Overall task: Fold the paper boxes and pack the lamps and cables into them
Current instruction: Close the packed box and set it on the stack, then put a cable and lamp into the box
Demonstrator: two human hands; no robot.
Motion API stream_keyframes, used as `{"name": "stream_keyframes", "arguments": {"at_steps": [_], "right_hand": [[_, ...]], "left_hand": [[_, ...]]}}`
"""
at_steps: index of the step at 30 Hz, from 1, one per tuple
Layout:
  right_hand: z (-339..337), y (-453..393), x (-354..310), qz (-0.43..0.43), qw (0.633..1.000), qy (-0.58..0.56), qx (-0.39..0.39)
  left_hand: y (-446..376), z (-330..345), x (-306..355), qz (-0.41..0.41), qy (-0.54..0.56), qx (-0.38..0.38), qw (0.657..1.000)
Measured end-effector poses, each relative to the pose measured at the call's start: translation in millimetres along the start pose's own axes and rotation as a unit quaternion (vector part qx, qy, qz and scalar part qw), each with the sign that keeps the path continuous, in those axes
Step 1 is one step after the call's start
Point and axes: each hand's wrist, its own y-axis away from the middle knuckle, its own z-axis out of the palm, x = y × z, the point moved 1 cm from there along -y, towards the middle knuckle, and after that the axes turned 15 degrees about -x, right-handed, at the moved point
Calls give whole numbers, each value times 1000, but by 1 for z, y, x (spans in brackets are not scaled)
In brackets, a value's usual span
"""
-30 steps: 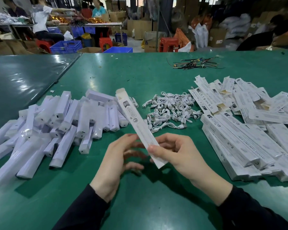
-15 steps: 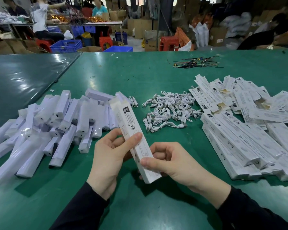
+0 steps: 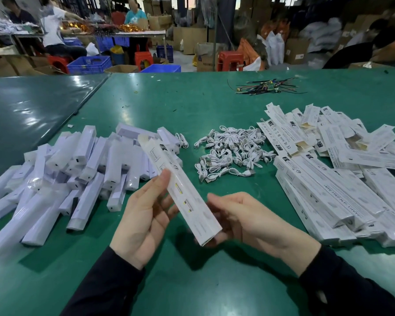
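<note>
I hold a long white paper box slanted above the green table, its far end flap open. My left hand grips its middle, thumb on the left edge and fingers behind. My right hand lies by the near end with relaxed fingers under the box's lower corner and the thumb apart from it. A heap of white lamps lies to the left. A pile of coiled white cables sits in the middle. Flat and folded printed boxes are stacked on the right.
A bundle of dark wires lies at the far right of the table. A second darker table adjoins on the left. Beyond the far edge are people, blue crates, red stools and cardboard cartons.
The box has been turned over and drawn nearer. My left hand has taken hold of its middle. My right hand has eased its pinch and now lies under the lower end.
</note>
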Motion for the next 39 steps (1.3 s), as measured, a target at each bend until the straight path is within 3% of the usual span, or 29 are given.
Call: {"name": "stream_keyframes", "arguments": {"at_steps": [2,4,6,7,9,14,21,25,29,33,35,39], "right_hand": [[-15,0,-2,-71,974,147,158],[-30,1,-7,-135,871,360,307],[-46,0,-13,-130,778,509,343],[-54,-2,-16,-97,752,560,334],[-66,-9,-19,-15,733,603,313],[-47,-48,-21,-29,747,627,219],[-24,-120,-18,57,710,690,131],[-27,-127,-17,31,705,693,145],[-22,-120,-17,6,658,731,181],[-19,-91,-14,14,654,737,171],[-23,-71,-13,-34,683,707,181],[-29,-31,-18,-150,835,484,215]], "left_hand": [[-1,0,1,-4,17,-11,1000],[-1,1,2,-7,24,-19,1000],[0,3,3,-12,28,-19,999],[0,3,3,-16,37,-14,999],[1,3,4,-19,78,-7,997],[2,-2,15,-23,170,-49,984],[1,0,15,-30,168,-98,981],[0,-4,18,2,165,-94,982],[1,-6,16,0,152,-85,985],[0,-6,11,-10,117,-79,990],[0,-6,9,-21,91,-78,993],[0,-9,6,-24,41,-67,997]]}}
